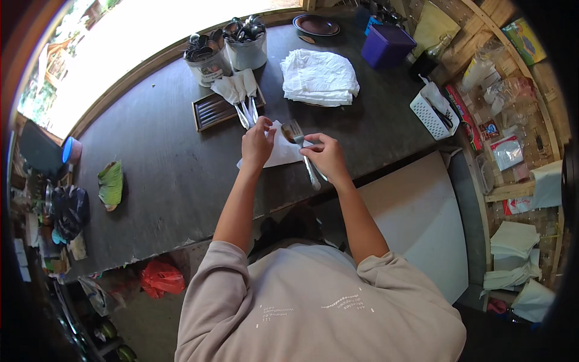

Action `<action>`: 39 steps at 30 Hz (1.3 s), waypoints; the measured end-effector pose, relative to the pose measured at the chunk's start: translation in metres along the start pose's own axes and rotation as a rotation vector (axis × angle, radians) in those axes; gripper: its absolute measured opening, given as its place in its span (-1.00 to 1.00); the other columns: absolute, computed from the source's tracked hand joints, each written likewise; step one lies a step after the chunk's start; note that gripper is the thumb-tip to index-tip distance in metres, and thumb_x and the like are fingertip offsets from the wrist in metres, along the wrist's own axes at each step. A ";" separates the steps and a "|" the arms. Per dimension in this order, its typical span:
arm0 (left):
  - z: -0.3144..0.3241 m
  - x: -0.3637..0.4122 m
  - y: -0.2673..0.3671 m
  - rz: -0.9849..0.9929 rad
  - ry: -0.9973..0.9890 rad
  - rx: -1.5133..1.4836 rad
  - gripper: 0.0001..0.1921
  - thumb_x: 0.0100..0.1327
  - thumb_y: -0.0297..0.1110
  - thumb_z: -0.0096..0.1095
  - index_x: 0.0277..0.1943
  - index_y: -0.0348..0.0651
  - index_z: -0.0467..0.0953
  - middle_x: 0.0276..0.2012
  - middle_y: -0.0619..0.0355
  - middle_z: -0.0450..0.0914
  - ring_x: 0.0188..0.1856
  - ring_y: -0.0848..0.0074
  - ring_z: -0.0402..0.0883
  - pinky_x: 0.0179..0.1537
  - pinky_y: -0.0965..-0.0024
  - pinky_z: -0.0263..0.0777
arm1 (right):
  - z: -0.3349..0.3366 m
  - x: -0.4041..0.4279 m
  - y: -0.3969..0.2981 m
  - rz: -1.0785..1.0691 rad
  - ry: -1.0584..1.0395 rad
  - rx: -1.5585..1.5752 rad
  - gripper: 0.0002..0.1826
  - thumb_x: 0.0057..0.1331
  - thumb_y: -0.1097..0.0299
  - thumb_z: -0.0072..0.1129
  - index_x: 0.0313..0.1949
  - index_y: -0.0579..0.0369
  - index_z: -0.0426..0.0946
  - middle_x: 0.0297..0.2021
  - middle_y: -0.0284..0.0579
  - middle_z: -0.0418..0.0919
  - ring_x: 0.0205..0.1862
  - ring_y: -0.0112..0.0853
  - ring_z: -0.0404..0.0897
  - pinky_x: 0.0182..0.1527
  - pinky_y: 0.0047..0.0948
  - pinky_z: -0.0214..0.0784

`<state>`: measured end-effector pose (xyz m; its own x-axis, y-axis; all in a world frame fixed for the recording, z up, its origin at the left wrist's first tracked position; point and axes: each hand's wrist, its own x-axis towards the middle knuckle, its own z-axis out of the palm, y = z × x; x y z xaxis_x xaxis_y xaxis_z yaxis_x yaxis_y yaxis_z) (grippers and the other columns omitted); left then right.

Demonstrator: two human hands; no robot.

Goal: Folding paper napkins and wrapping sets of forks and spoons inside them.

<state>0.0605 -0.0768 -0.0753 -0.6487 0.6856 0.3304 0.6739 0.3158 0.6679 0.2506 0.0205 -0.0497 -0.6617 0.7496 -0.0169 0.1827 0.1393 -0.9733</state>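
My right hand [326, 156] holds a metal fork [296, 130] and a spoon [287, 134] together, their heads pointing away from me. Just left of them, my left hand [258, 142] has its fingers near the edge of a white paper napkin [284, 148] lying on the dark table; whether it grips the napkin I cannot tell. Beyond my left hand, several cutlery sets with their heads wrapped in white napkins [235, 88] rest on a slatted wooden tray [212, 113]. A stack of white napkins [319, 77] lies farther back on the right.
Two tubs of cutlery [246, 52] stand at the back beside a window. A brown plate [315, 25], a purple container [388, 45], a bottle [429, 56] and a white perforated basket [432, 115] are to the right. A piece of green leaf [110, 185] lies on the left.
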 end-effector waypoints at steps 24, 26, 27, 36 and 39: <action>-0.018 -0.039 -0.012 0.223 0.013 0.127 -0.73 0.15 -0.21 0.51 -0.09 0.01 0.72 -0.23 0.26 0.73 -0.19 0.31 0.57 -0.07 0.24 0.36 | 0.065 -0.014 0.008 -0.146 0.054 -0.796 -0.80 0.19 0.33 0.39 -0.25 0.18 0.75 -0.24 0.12 0.73 -0.15 0.01 0.72 -0.02 -0.09 0.56; -0.018 -0.040 -0.012 0.220 -0.012 0.099 -0.67 0.13 -0.17 0.54 -0.03 0.03 0.72 -0.19 0.27 0.75 -0.18 0.31 0.57 -0.06 0.25 0.37 | 0.065 -0.016 0.006 -0.121 0.053 -0.853 -0.80 0.20 0.32 0.38 -0.25 0.17 0.75 -0.20 0.11 0.72 -0.12 -0.01 0.71 0.00 -0.10 0.56; -0.018 -0.040 -0.013 0.219 -0.013 0.098 -0.67 0.13 -0.17 0.54 -0.03 0.03 0.72 -0.19 0.27 0.75 -0.18 0.31 0.57 -0.06 0.25 0.37 | 0.065 -0.017 0.005 -0.120 0.052 -0.854 -0.80 0.20 0.32 0.38 -0.25 0.17 0.75 -0.20 0.11 0.72 -0.12 -0.01 0.71 0.00 -0.10 0.56; -0.015 -0.045 -0.016 0.200 -0.058 0.083 -0.55 0.10 -0.11 0.58 0.06 0.05 0.68 -0.17 0.31 0.76 -0.15 0.31 0.59 -0.04 0.24 0.37 | 0.062 -0.025 -0.002 -0.063 0.085 -0.863 -0.78 0.26 0.24 0.34 -0.22 0.10 0.76 -0.20 0.04 0.73 -0.11 -0.03 0.72 -0.01 -0.10 0.56; -0.016 -0.046 -0.015 0.191 -0.064 0.091 -0.53 0.10 -0.10 0.57 0.08 0.06 0.67 -0.16 0.32 0.76 -0.15 0.31 0.59 -0.04 0.23 0.36 | 0.061 -0.026 -0.003 -0.013 0.073 -0.846 -0.77 0.25 0.22 0.36 -0.20 0.08 0.77 -0.20 0.02 0.73 -0.12 -0.04 0.72 -0.02 -0.09 0.56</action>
<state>0.0747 -0.1229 -0.0897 -0.4847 0.7779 0.3999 0.8133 0.2326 0.5333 0.2225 -0.0388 -0.0607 -0.6244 0.7803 0.0359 0.6769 0.5634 -0.4737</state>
